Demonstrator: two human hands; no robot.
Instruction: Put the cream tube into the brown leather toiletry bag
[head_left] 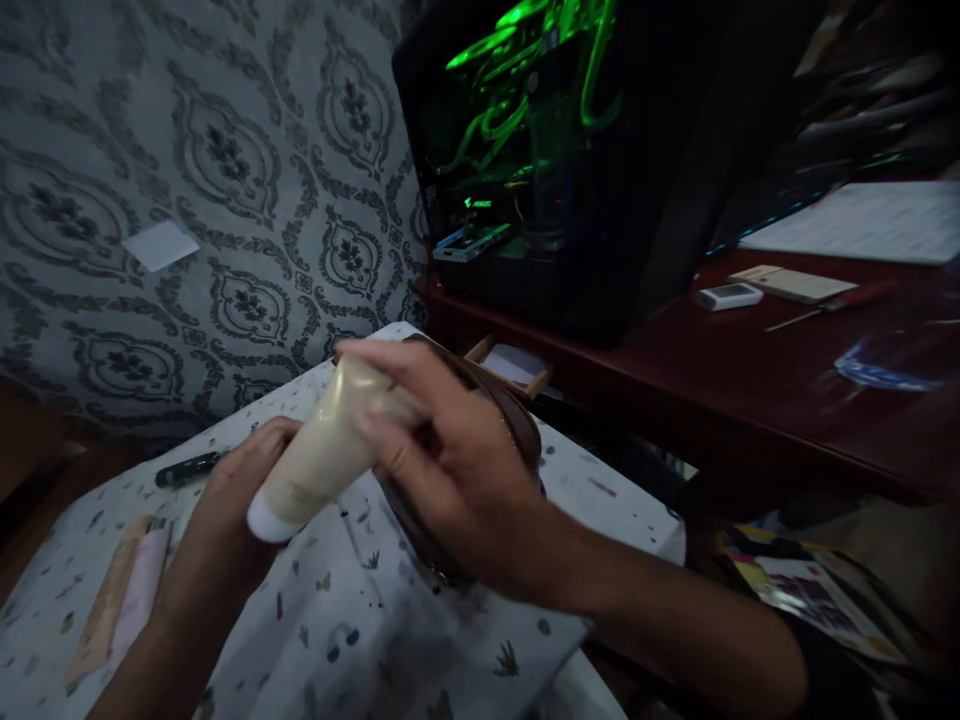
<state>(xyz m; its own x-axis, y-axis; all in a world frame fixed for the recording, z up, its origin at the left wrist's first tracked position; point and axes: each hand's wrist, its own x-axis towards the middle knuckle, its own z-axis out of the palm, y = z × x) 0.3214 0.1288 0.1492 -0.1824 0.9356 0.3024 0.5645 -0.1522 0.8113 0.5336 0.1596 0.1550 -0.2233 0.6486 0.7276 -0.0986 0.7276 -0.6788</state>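
Observation:
A cream-coloured squeeze tube (322, 455) with a white cap (270, 520) is tilted in front of me, cap end toward the lower left. My right hand (450, 450) grips its upper, flat end between thumb and fingers. At the cap end, my left hand (229, 510) is curled against the tube, its thumb along the side and its other fingers hidden behind. Beneath and behind my right hand lies a brown bag (525, 430), partly covered. Left of my left hand, a peach tube (109, 605) and a pink tube (142, 585) lie side by side, near a dark green slim item (184, 470).
A patterned cloth (322, 620) covers the table. Behind it stands a computer case (637, 180) with green lights, on a dark red desk (720, 380). An open drawer (514, 365) juts out under the desk. Magazines (817, 600) lie low at the right.

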